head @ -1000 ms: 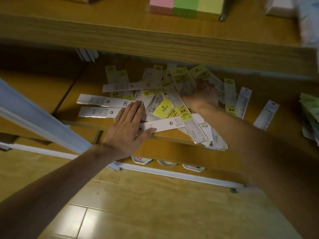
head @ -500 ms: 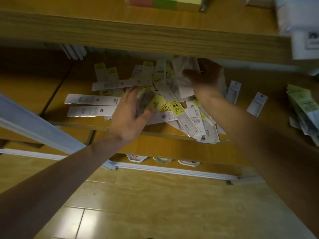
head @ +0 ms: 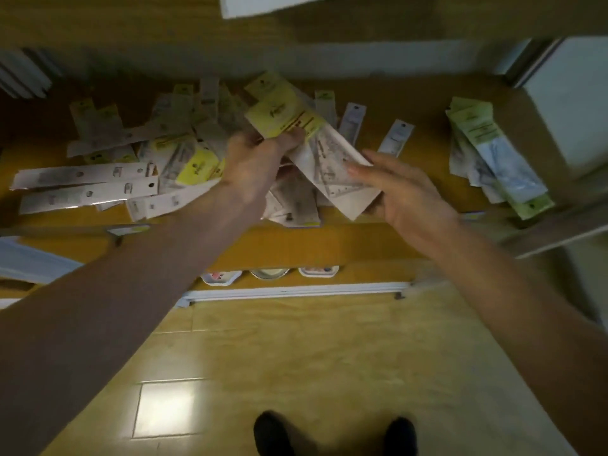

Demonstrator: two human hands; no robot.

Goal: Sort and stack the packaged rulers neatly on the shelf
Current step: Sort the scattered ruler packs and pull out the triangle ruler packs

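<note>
A loose pile of packaged rulers covers the wooden shelf, with long white packs lying at its left. Above the pile, my left hand grips a fanned bundle of yellow-headed ruler packs by the upper end. My right hand has straight fingers and touches the bundle's lower right edge. A sorted stack of green-headed packs lies at the shelf's right end. Two single white packs lie between the pile and that stack.
An upper shelf board overhangs the work area. A white box stands at the far right. Small dishes and a white rail sit below the shelf. My shoes stand on the tiled floor.
My left hand left the pile and took hold of the bundle that my right hand had lifted. The right hand opened and slid down to the bundle's lower edge. The view dropped lower.
</note>
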